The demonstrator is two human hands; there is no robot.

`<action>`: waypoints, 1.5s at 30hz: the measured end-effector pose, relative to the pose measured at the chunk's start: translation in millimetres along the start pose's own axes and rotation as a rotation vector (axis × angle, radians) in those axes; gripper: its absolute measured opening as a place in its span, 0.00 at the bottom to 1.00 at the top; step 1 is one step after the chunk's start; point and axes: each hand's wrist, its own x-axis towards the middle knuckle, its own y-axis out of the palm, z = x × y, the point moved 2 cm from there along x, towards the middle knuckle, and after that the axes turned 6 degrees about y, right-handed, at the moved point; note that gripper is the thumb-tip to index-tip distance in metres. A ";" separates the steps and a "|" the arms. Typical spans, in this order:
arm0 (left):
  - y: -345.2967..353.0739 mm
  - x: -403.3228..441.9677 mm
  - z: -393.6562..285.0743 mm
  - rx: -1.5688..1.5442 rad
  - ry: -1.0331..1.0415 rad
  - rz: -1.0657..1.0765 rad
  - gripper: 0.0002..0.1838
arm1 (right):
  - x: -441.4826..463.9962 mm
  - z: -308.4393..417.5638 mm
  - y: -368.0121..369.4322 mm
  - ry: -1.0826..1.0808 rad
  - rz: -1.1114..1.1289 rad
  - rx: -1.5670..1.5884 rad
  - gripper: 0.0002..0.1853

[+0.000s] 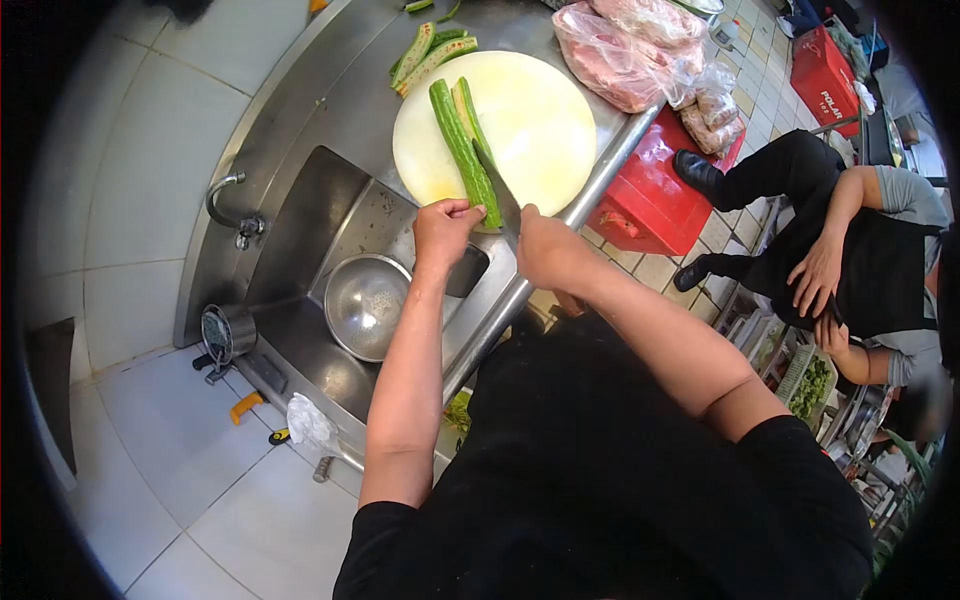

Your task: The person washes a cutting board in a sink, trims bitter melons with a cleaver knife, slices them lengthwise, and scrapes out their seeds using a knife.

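On the round white cutting board (545, 120) lies a long, ridged green bitter melon (458, 140). My left hand (440, 235) pinches its near end between thumb and fingers. A knife (504, 200) is gripped in my right hand (550, 252), its blade lying along the right side of the melon. Whether the edge has gone into the flesh cannot be made out. A narrower green piece with a pale cut face (468, 108) rests beside the melon, partly behind the blade. Split melon pieces with red seeds (425, 55) lie past the board's far left edge.
Left of the board is a steel sink with a metal bowl (368, 305) and a faucet (225, 200). Bagged meat (630, 50) sits at the counter's far right. A red crate (655, 195) stands beyond the counter edge. Another person (850, 230) is at the right.
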 end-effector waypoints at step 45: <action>-33.3 87.5 -93.9 0.825 -0.163 -0.025 0.35 | 79.5 -143.1 -82.9 -0.390 -0.626 0.061 0.26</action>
